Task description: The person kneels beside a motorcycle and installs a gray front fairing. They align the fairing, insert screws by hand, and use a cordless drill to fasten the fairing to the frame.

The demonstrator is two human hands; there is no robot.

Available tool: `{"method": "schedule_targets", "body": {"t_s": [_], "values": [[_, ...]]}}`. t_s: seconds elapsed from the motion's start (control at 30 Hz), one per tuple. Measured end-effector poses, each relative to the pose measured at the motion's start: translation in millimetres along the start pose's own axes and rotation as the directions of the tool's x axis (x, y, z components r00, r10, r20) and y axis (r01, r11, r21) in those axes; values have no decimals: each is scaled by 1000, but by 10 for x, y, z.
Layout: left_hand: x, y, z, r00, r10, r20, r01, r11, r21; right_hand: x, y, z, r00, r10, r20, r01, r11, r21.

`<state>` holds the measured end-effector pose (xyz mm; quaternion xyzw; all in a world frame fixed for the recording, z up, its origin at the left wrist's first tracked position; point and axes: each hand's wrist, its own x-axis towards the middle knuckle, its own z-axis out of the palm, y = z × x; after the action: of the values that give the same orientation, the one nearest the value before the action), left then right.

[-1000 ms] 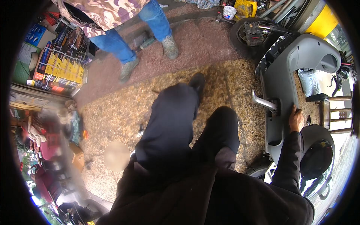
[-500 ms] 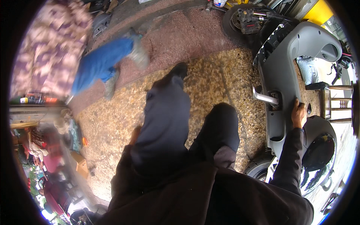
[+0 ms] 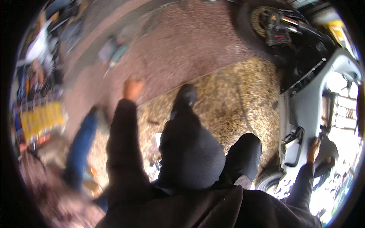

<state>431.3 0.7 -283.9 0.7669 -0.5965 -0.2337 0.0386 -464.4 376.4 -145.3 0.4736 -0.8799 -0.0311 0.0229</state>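
Trousers (image 3: 192, 155), dark and bent at both knees, fill the space around six o'clock, below them a dark jacket (image 3: 197, 207). At ten o'clock the left hand (image 3: 133, 89) hangs over the ground at the end of its dark sleeve; its fingers look folded in, but blur hides how far, and I cannot tell whether they hold anything. Between three and four the right hand (image 3: 313, 151) lies against the edge of a grey motor scooter body (image 3: 311, 106); how tightly its fingers bend around that edge I cannot tell. The scooter body stretches along three o'clock, with a tyre (image 3: 270, 181) just past four. A black shoe (image 3: 187, 95) points toward twelve on pebbled flooring (image 3: 235, 91). Farther out, between one and two, stands a wheel with a brake disc (image 3: 257, 23). Reddish flooring (image 3: 175, 41) spreads across twelve. Between eight and nine is another person's blue-jeaned leg (image 3: 80, 148), blurred. Yellow boxes (image 3: 42, 119) sit toward nine, and a wooden chair (image 3: 330, 110) stands beyond the scooter at three.
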Motion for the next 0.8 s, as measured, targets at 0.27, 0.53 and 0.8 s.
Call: {"method": "schedule_targets", "body": {"t_s": [0.27,0.53,0.8], "values": [[2025,-1050,-87,990,-89,-113,117,954,277,-169,-469,-303,881,449,151,-473,845,250],[2941,-1637,100,968,217,-129,-60,697,715,-70,-995,-524,766,630,125,-641,763,83],[3175,-1380,66,968,-53,-244,-32,943,-331,144,-1480,-781,671,717,190,-736,675,53]]}}
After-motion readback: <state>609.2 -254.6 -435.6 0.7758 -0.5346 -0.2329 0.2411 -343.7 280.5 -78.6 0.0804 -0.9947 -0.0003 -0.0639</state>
